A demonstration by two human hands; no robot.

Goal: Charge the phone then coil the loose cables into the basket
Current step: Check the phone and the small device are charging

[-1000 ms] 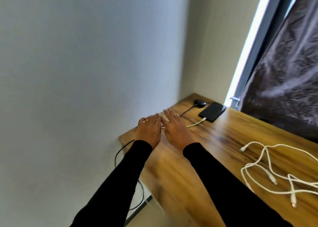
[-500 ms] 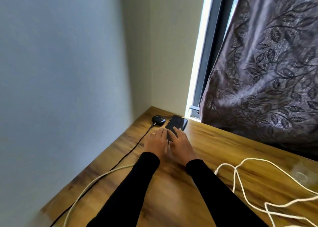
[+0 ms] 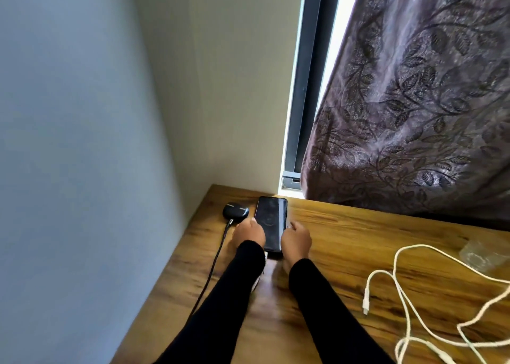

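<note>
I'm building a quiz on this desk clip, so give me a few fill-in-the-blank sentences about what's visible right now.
1. The phone lies flat between the left hand and the ___ hand.
2. The black cable runs to a small round ___ case.
3. The loose cables at the right are ___ in colour.
4. The table top is made of ___.

Missing words: right; black; white; wood

You have one phone (image 3: 271, 223) on the table (image 3: 345, 242), one small black case (image 3: 235, 210) with one black cable (image 3: 212, 267), a tangle of white cables (image 3: 408, 303) whose number I cannot tell, and one curtain (image 3: 419, 101).
</note>
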